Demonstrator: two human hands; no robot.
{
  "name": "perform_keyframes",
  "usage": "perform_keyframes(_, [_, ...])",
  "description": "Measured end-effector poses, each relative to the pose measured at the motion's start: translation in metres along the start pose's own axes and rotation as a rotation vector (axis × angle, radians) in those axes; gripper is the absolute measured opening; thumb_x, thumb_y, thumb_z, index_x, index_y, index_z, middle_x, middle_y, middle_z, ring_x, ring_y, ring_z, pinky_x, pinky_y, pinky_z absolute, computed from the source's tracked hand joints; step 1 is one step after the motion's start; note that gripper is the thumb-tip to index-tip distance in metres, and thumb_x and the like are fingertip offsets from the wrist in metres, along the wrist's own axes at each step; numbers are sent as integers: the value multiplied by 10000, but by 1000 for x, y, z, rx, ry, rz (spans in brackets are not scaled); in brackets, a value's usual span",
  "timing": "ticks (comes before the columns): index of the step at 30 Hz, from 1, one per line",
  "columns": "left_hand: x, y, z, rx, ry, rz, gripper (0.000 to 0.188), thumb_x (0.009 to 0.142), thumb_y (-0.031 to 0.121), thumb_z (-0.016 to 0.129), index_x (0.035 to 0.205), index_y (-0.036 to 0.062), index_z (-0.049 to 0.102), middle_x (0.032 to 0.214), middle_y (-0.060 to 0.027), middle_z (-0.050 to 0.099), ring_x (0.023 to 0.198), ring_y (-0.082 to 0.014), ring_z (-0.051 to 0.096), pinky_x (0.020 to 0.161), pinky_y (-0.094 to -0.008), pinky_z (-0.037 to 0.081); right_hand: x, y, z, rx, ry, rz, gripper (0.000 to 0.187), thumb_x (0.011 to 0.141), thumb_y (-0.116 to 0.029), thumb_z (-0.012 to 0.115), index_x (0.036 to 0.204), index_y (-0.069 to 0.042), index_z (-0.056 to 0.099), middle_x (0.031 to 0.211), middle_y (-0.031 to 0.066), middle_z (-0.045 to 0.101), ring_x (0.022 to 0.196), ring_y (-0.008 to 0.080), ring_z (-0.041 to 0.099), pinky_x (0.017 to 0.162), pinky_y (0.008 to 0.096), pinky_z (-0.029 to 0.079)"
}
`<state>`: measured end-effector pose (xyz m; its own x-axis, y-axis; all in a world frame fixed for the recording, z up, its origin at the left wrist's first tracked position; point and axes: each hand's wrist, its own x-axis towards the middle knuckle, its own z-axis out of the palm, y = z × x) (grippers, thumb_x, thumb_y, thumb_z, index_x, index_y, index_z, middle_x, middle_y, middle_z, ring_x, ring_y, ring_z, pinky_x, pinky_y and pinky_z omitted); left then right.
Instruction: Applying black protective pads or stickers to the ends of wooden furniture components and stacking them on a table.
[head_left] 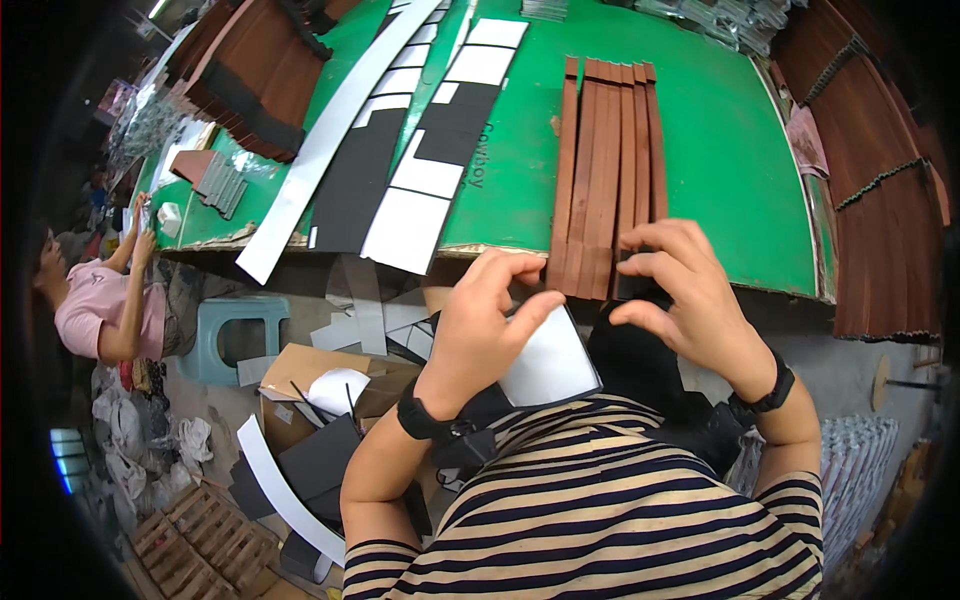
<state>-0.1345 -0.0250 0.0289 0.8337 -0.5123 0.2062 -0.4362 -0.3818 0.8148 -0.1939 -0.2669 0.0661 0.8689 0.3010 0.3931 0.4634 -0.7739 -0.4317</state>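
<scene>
Several long, narrow brown strips (600, 170) lie side by side on the green table (720, 190). Their near ends reach the table's front edge. At the left of those ends is my left hand (490, 320), fingers curved and thumb held apart, with nothing visible in it. On the other side, my right hand (680, 280) has its fingers spread beside the strips. I cannot tell whether the fingertips touch them. Below my left hand, a white sheet with a dark edge (550, 365) rests at my lap.
Black-and-white panels (440, 150) and a long white strip (330, 150) lie on the table's left. Brown stacks stand at the far left (250, 80) and right (870, 190). A blue-green stool (240, 310), cardboard scraps (310, 370) and another person (110, 300) are at left.
</scene>
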Motion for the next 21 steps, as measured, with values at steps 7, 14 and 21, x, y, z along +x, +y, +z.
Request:
perform_keyframes(7, [1,10,-13,-736,139,-185,209,975,85,628,1146,-13,557,944,-17,635,844,-24,569,742,-174,455,17,-47,-2,697,-264,229,354,847,-88,731,1120,10,526,1003,135,632,865,254,678,764,329,543])
perform_keyframes(14, [-15,10,-34,-883,-145,-350,224,1004,207,607,1107,9,589,943,14,610,839,-40,539,772,-205,446,40,-25,-6,621,-79,271,134,871,22,553,958,-11,648,876,52,665,765,109,589,689,262,479])
perform_keyframes(21, [-28,7,-19,-857,-241,-339,188,1019,229,575,1045,43,571,908,-14,635,787,-58,601,664,-222,510,49,-20,10,357,210,62,161,830,17,634,979,-34,665,987,90,626,881,229,614,758,320,494])
